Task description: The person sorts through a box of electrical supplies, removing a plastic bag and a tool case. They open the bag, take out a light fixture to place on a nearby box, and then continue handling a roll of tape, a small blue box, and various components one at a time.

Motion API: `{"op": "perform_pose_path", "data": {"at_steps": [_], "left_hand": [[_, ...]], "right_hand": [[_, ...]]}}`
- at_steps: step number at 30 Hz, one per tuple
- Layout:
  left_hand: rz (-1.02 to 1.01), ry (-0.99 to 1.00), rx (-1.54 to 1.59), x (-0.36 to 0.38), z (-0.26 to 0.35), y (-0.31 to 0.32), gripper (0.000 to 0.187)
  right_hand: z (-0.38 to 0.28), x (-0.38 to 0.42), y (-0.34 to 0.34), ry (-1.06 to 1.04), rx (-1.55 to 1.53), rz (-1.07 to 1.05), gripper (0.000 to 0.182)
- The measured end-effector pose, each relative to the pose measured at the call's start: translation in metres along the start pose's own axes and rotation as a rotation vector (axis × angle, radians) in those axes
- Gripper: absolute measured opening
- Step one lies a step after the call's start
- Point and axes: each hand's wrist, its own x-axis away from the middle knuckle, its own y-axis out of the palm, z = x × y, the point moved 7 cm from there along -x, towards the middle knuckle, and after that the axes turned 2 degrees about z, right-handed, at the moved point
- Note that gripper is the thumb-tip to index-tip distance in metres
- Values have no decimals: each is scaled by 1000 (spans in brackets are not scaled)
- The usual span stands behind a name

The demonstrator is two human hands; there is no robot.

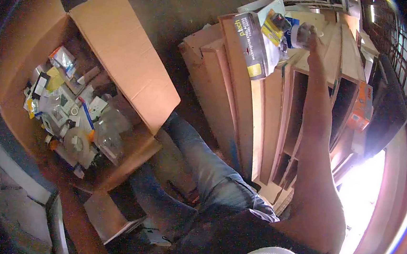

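Note:
My right arm is stretched out to the top of a stack of boards. There my right hand (314, 40) is closed around a clear, rounded container (304, 35) with a blue-and-white label; its exact kind is hard to make out. Beside it lie a yellow-and-black package (274, 28) and a grey-and-white access panel box (254, 47). At the lower left, my left hand (53, 168) is at the near side of a large open cardboard box (123, 49). Shadow and blur hide its fingers. Inside the box are several packages, clear plastic pieces, a blue pen (86, 112) and white devices (61, 113).
Upright boards and panels (225, 95) lean together in front of me. An orange box (362, 107) is at their right side. My legs (210, 163) are between the cardboard box and the boards. A smaller carton (106, 212) sits below the big box. Bright light enters at right.

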Motion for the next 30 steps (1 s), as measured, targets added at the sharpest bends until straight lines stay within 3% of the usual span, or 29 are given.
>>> {"op": "perform_pose_path", "data": {"at_steps": [3,4,6,8,10,12,16,17,18,20,22,24,25,26,27,30], "left_hand": [[-106,-334,178,-12,-4,-24,53],[-202,-410,465,-21,20,-32,49],[-67,-496,814,-36,107,-56,42],[-60,-506,401,-29,23,-6,43],[-58,-593,14,-17,-50,27,44],[-29,-669,-96,-14,-72,40,45],[-17,-770,-93,-8,-81,49,48],[-7,-790,-90,-5,-80,48,48],[6,-804,-86,-4,-85,50,49],[48,-811,-66,-1,-83,44,51],[103,-806,-32,0,-76,29,51],[212,-696,-102,5,-74,22,53],[132,-751,-113,4,-85,30,53],[136,-764,-115,3,-88,30,53],[141,-754,-103,5,-86,30,53],[160,-742,-64,2,-79,21,53]], "right_hand": [[2,-6,-12,-50,109,7,35],[0,-6,-23,-108,189,63,35],[-16,5,-55,-280,369,254,35],[-60,45,-54,-429,338,376,35],[-124,119,-9,-490,127,363,35],[-181,207,69,-395,19,213,33],[-265,412,242,-601,-80,-707,21],[-271,449,282,-427,-159,-892,21],[-280,487,331,-425,-360,-1047,23],[-269,536,424,-248,-433,-1194,30],[-274,579,505,-37,-400,-1223,43],[-277,607,587,-167,-293,-1160,48],[-278,621,619,152,-293,-1218,50],[-280,636,630,471,-280,-1257,52],[-285,643,629,473,-262,-1264,52],[-303,665,631,769,-547,-1241,52]]}}
